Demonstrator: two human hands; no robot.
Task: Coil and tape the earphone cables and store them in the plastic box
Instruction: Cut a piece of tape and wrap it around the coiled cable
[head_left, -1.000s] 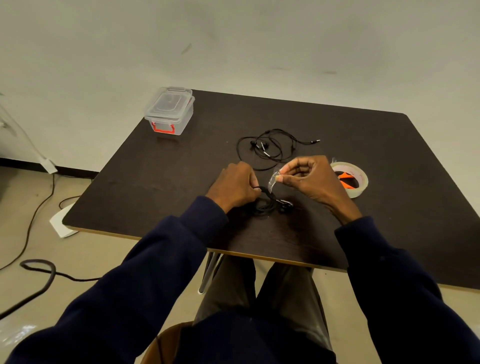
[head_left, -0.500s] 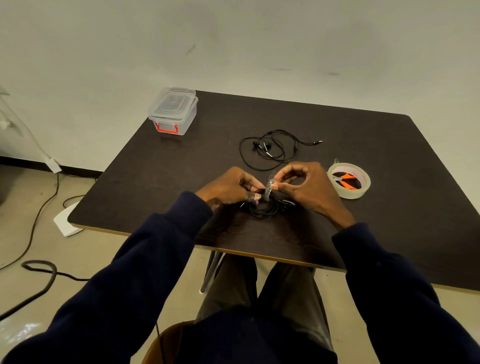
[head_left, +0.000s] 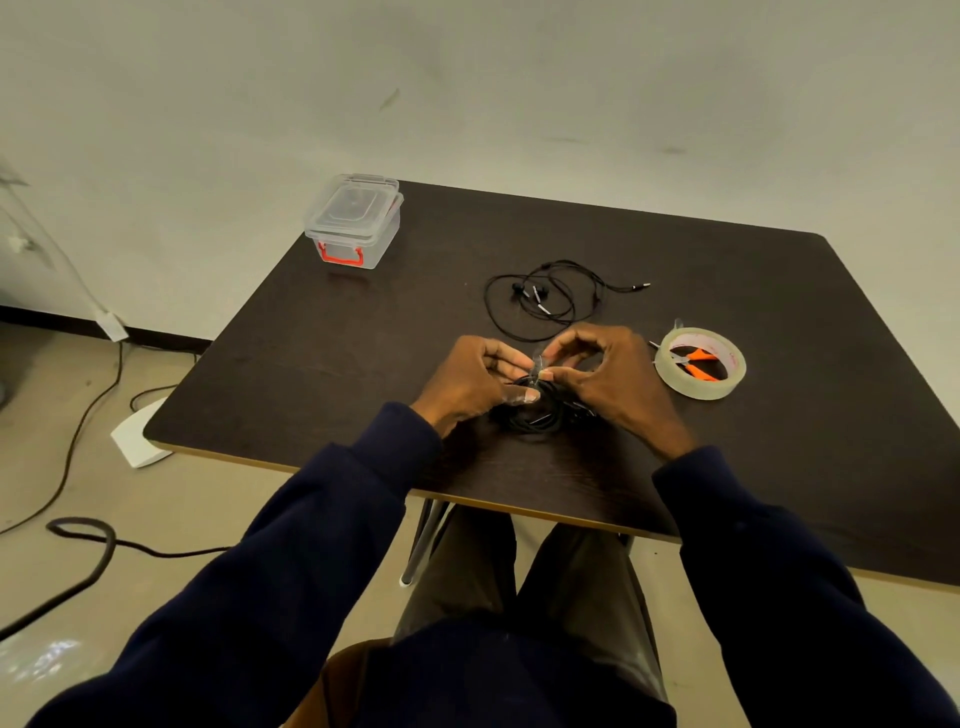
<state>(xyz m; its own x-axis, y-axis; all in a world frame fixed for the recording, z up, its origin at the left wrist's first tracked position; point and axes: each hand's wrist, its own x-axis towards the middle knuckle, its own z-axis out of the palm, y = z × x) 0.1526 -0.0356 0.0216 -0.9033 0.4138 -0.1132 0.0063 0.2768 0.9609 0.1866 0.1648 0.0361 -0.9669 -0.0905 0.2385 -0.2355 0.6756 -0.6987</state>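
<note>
A coiled black earphone cable (head_left: 540, 418) lies on the dark table (head_left: 311, 374) between my hands. My left hand (head_left: 472, 382) pinches the coil at its far side. My right hand (head_left: 613, 379) pinches a short strip of clear tape (head_left: 537, 361) standing up over the coil, fingertips of both hands touching there. A second black earphone cable (head_left: 550, 299) lies loose and uncoiled farther back. The clear plastic box (head_left: 356, 221) with a red latch stands shut at the far left corner.
A roll of clear tape (head_left: 698, 364) lies right of my right hand, with orange-handled scissors (head_left: 696, 364) resting inside its ring. The table's front edge runs just below my wrists. Cables trail over the floor at the left.
My right hand brought the tape strip down and left to the coil. My left hand turned, and its fingers now meet the right hand's at the tape.
</note>
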